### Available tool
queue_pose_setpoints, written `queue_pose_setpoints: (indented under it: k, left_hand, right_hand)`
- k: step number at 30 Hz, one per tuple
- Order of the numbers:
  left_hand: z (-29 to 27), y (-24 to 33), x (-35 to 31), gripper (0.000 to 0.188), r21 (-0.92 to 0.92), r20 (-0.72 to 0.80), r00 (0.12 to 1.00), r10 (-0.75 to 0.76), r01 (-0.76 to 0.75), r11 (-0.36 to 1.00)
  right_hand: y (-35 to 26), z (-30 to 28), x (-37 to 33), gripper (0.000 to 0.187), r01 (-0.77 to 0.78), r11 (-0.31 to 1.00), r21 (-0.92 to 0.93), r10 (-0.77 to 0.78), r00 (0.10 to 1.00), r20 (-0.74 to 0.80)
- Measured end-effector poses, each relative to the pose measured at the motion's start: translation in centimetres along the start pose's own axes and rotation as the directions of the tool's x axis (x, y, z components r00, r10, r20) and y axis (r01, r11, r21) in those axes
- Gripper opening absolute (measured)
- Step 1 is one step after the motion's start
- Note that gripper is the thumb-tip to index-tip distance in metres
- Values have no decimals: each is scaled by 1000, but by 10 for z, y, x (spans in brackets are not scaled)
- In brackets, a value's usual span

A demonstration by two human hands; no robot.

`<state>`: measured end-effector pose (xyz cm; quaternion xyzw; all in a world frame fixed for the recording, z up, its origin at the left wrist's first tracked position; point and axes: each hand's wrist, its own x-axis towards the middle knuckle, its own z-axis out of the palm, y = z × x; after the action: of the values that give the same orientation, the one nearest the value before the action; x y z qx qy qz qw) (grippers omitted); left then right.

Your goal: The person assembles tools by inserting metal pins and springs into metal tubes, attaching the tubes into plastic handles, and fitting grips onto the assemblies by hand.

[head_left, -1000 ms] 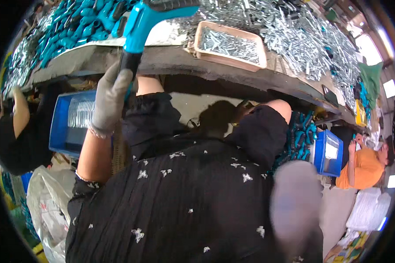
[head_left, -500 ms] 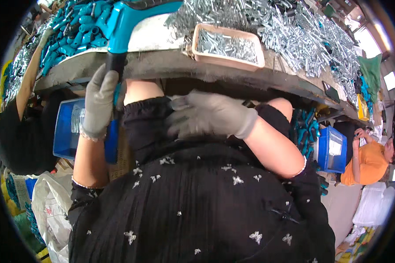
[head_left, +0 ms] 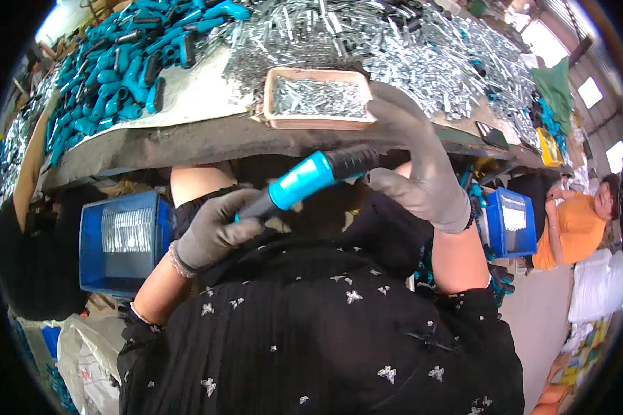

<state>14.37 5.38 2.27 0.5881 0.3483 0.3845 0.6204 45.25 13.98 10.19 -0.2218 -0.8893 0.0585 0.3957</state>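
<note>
My left hand [head_left: 214,229], in a grey work glove, is closed around the dark end of a teal-and-black tool handle [head_left: 302,181]. The handle lies slantwise above my lap, its ribbed black end up to the right. My right hand [head_left: 426,169], also gloved, is raised beside that black end, thumb and fingers spread and nothing visible between them. Its fingertips are at the right edge of a pale pink tray [head_left: 318,125] on the bench. Small silvery metal parts [head_left: 317,97] fill the tray.
Teal and black handles [head_left: 111,97] are heaped at the bench's far left, loose metal parts [head_left: 429,69] across its right. A blue crate [head_left: 90,242] with metal pieces stands at left. Another blue crate [head_left: 526,238] and a person in orange [head_left: 574,232] are at right.
The teal-and-black handle has come down from above the bench edge to over my lap, in my left hand. My right hand has risen from my lap toward the tray.
</note>
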Motion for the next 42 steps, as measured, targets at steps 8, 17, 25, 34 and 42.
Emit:
queue_pose_setpoints:
  k: [8, 17, 25, 34, 42]
  left_hand:
    - [-6, -78, 24, 55, -239, 92, 957, -274, 288, 927]
    - [21, -31, 39, 54, 645, 186, 980, -65, -71, 761]
    - [25, -49, 76, 74, 343, 382, 913, -143, 3, 939]
    - [58, -69, 102, 27, 607, 45, 999, 9, -35, 794]
    - [49, -48, 93, 26, 460, 129, 972, 199, -236, 856]
  right_hand:
    - [-28, -7, -38, 35, -96, 647, 757, 77, 995, 60]
    - [11, 23, -52, 38, -410, 350, 842, 439, 866, 239]
    - [15, 34, -42, 93, -483, -207, 851, 78, 859, 507]
    - [41, 63, -49, 24, -120, -458, 881, 377, 871, 315]
    - [15, 59, -32, 39, -69, -385, 920, 519, 808, 278]
